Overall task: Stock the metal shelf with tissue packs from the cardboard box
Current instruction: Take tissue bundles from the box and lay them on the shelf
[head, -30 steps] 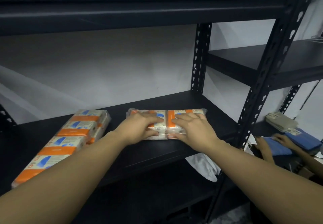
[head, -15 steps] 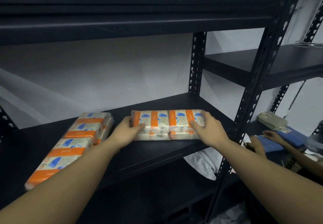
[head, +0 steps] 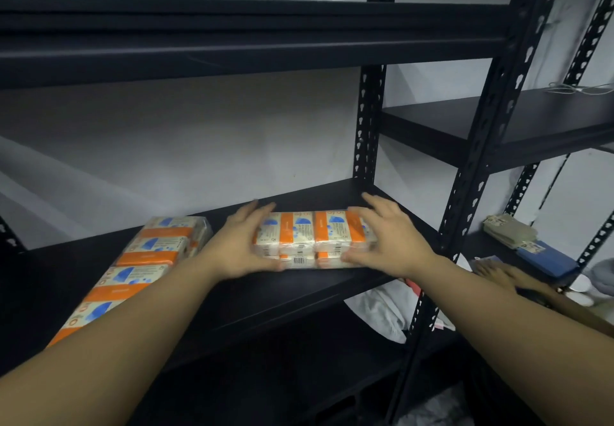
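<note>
We cannot read the print on the tissue pack (head: 314, 238); our left hand (head: 241, 244) and right hand (head: 387, 238) cover its ends.

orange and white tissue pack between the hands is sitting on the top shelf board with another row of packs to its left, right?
Not quite. The orange and white tissue pack, held between the left hand and right hand, sits on the black metal shelf board below the top one. The head view shows it; the long row of packs does lie to its left.

Single head-worn wide-angle view, facing forward and slightly down, close to the metal shelf (head: 299, 296); no second view.
</note>
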{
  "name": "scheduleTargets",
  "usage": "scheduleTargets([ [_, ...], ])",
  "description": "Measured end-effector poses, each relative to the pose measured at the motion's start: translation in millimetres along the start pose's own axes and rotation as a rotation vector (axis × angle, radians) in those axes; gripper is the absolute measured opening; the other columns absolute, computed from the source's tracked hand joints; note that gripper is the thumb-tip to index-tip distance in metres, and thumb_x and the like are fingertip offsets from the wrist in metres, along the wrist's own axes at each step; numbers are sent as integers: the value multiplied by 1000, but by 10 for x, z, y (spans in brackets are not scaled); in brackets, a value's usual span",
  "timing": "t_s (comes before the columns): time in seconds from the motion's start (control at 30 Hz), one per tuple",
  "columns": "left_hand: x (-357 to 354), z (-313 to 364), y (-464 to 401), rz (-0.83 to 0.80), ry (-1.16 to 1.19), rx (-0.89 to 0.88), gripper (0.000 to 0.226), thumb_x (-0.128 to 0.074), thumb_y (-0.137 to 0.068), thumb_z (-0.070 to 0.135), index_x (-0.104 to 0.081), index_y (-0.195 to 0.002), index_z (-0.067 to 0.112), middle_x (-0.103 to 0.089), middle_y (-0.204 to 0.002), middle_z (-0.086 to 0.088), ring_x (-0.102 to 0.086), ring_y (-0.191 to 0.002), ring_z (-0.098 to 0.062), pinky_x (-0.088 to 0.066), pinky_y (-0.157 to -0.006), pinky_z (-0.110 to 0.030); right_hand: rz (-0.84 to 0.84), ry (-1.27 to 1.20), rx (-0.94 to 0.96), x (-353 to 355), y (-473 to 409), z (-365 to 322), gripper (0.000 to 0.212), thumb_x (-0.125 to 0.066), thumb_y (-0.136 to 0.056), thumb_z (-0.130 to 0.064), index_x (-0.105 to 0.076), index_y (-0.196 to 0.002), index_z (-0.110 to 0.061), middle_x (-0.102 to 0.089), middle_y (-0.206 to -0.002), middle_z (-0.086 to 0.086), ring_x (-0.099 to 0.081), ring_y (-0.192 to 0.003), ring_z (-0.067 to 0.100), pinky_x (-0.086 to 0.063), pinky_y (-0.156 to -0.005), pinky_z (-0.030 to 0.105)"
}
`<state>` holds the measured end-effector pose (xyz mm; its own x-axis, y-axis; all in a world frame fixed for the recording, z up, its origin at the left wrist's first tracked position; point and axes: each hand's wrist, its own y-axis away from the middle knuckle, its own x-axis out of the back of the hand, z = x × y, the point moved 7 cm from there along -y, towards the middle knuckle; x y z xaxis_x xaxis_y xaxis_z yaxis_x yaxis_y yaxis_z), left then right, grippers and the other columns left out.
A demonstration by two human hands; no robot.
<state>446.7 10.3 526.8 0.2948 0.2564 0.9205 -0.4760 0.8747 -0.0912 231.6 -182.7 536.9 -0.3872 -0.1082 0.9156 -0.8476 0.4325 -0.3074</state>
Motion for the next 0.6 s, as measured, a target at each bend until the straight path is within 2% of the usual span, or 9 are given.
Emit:
scheduleTargets([
  [0.07, -41, 230, -87, -52, -86, -126, 122, -86, -67, 66, -13, -162, 45, -2, -174, 2, -5, -160, -28, -9, -128, -55, -62, 70, 110, -64, -69, -163, 102, -72, -71, -81, -37, -156, -36, -17, -172, -1, -13, -158, 22, -19, -126, 55],
  [0.13, -100, 422, -200, -77, -199, -193, 123, -86, -67, 66, -12, -163, 43, -2, -174, 0, -2, -160, -27, -2, -128, -55, -133, 118, 141, -176, -158, -268, 108, -77, -70, -76, -32, -159, -34, -14, -173, 0, -13, -158, 23, -15, -127, 52],
  [0.23, -197, 533, -355, -126, -352, -165, 132, -86, -63, 66, -4, -163, 40, 0, -174, -5, -1, -160, -30, -3, -125, -61, -180, 163, 116, -320, -279, -334, 121, -82, -65, -72, -21, -162, -33, -11, -173, 2, -13, -159, 24, -10, -128, 51],
  [0.33, -219, 508, -479, -202, -403, -124, 139, -87, -60, 62, 0, -164, 31, -4, -173, -10, -4, -159, -31, -2, -126, -58, -255, 203, 79, -370, -438, -334, 135, -85, -59, -72, -10, -163, -33, -7, -173, 7, -8, -160, 28, -9, -127, 59],
  [0.4, -216, 470, -551, -240, -428, -124, 140, -86, -57, 63, -3, -164, 31, -16, -170, -9, -17, -156, -30, -9, -127, -58, -349, 239, 70, -377, -538, -327, 142, -86, -56, -71, -2, -164, -31, -7, -173, 8, -8, -159, 31, -8, -126, 64],
  [0.47, -217, 444, -593, -259, -431, -135, 136, -87, -55, 63, -9, -162, 32, -33, -161, -4, -34, -145, -27, -21, -123, -54, -427, 244, 67, -383, -606, -316, 142, -87, -57, -69, -2, -164, -29, -20, -170, 6, -21, -155, 31, -13, -124, 64],
  [0.53, -222, 445, -580, -254, -406, -149, 131, -88, -58, 58, -13, -162, 33, -41, -152, 0, -42, -135, -24, -29, -114, -47, -443, 234, 82, -400, -625, -314, 138, -87, -59, -66, -7, -164, -28, -34, -161, 3, -35, -144, 28, -23, -121, 60],
  [0.6, -226, 436, -566, -223, -386, -170, 127, -89, -59, 55, -16, -161, 31, -42, -147, 1, -43, -131, -22, -33, -103, -39, -419, 222, 99, -423, -622, -301, 135, -86, -58, -66, -11, -163, -28, -40, -152, 1, -41, -136, 26, -31, -117, 56],
])
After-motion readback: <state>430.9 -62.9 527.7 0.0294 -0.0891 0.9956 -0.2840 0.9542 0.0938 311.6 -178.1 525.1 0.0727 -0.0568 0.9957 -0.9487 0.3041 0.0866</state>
